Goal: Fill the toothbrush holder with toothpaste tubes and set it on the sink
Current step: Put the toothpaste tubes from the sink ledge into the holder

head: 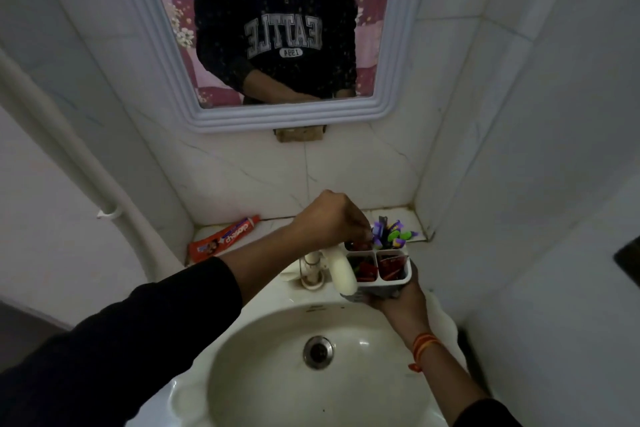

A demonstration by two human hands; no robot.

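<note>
Right hand [398,298] gripped the white four-compartment plastic holder [379,270] above the white ceramic sink [242,374], left hand [332,218] pinching into a rear compartment; orange toothpaste tube [225,239] remained on ledge.

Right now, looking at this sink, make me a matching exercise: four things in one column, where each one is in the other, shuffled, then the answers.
Things:
1. toothbrush holder
2. orange toothpaste tube
3. left hand
4. drain

Places:
A. lying flat on the ledge behind the sink, left of the tap
B. in the bottom of the basin
C. gripped from below by the right hand, above the basin's back rim
D. reaching into the holder's back compartments

Pairs: 1-C, 2-A, 3-D, 4-B
</note>
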